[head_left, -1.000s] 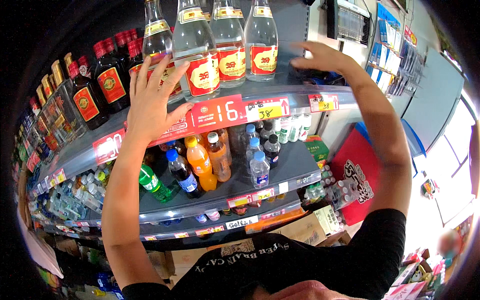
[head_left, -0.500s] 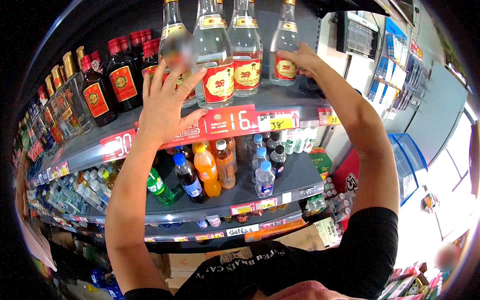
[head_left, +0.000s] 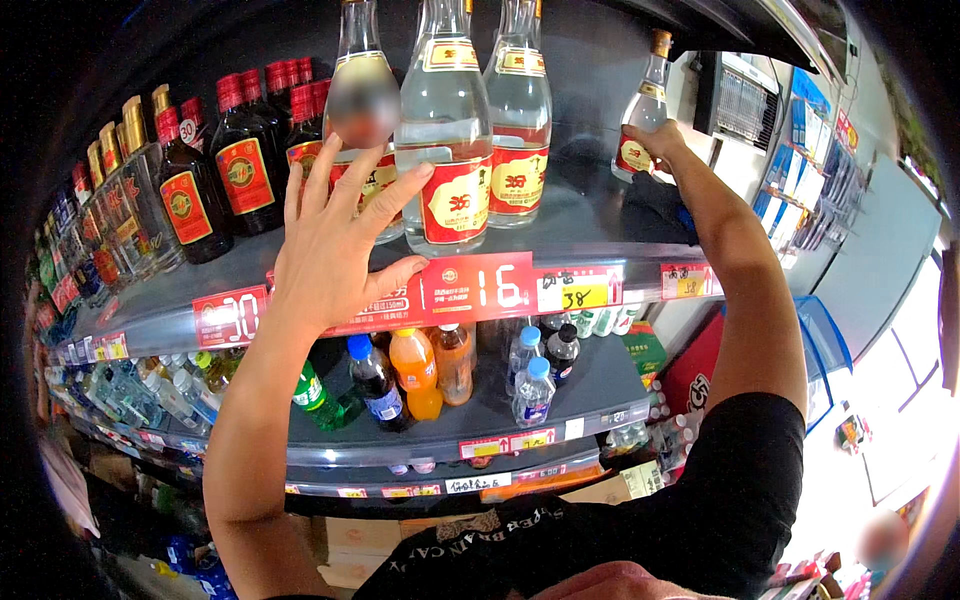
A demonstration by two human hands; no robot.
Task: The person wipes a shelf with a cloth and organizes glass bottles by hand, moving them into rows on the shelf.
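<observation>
Several clear glass liquor bottles with red and cream labels stand upright on the top shelf; the nearest is a large bottle (head_left: 445,150). My left hand (head_left: 340,235) has its fingers spread in front of them, thumb by the red price strip (head_left: 400,305); whether its fingertips touch the glass I cannot tell. At the shelf's right end, my right hand (head_left: 655,142) grips a smaller clear liquor bottle (head_left: 640,110) by its body, slightly tilted. Just below that hand lies a dark cloth (head_left: 660,205).
Dark bottles with red caps (head_left: 245,165) fill the shelf's left part. On the shelf beneath stand soft drinks, among them an orange bottle (head_left: 417,370), and water bottles (head_left: 534,395). A blue-framed clear bin (head_left: 825,350) is at right, below hanging goods (head_left: 785,140).
My right hand has carried the smaller bottle to the right, away from the large bottles. The dark cloth now shows plainly. My left hand stays spread before the large bottles.
</observation>
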